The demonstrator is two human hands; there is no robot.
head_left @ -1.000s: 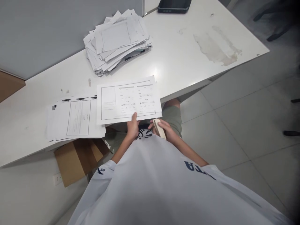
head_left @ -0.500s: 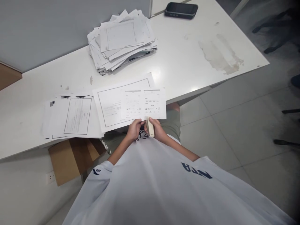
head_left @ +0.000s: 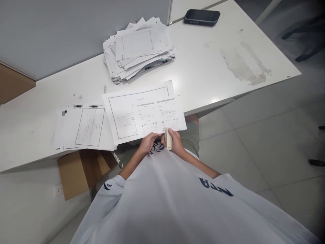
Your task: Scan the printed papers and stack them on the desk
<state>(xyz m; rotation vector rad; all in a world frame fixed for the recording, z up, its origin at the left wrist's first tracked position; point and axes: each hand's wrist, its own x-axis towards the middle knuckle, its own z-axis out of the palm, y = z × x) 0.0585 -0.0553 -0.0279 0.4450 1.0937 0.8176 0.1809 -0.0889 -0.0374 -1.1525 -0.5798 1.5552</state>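
A small printed sheet (head_left: 174,115) with two columns of text and tiny pictures is held by its near edge, close to my shirt. My left hand (head_left: 148,143) pinches that edge at its left part. A slim cream stapler (head_left: 168,142) is gripped in my right hand (head_left: 176,141), its front end at the near edge of the sheet; its jaws are hidden. Behind the small sheet, partly covered by it, lies a larger sheet with a black printed border (head_left: 120,117), reaching over the table edge.
A pile of bordered papers (head_left: 88,127) lies on the white table (head_left: 203,67) to the left. Further back are a tall untidy paper stack (head_left: 139,44) and a black phone (head_left: 201,17). An open cardboard box (head_left: 72,176) stands below the table.
The view has shifted slightly, so everything sits a little further right. The small sheet has tilted, its right side turned up a bit. Both hands keep their grips.
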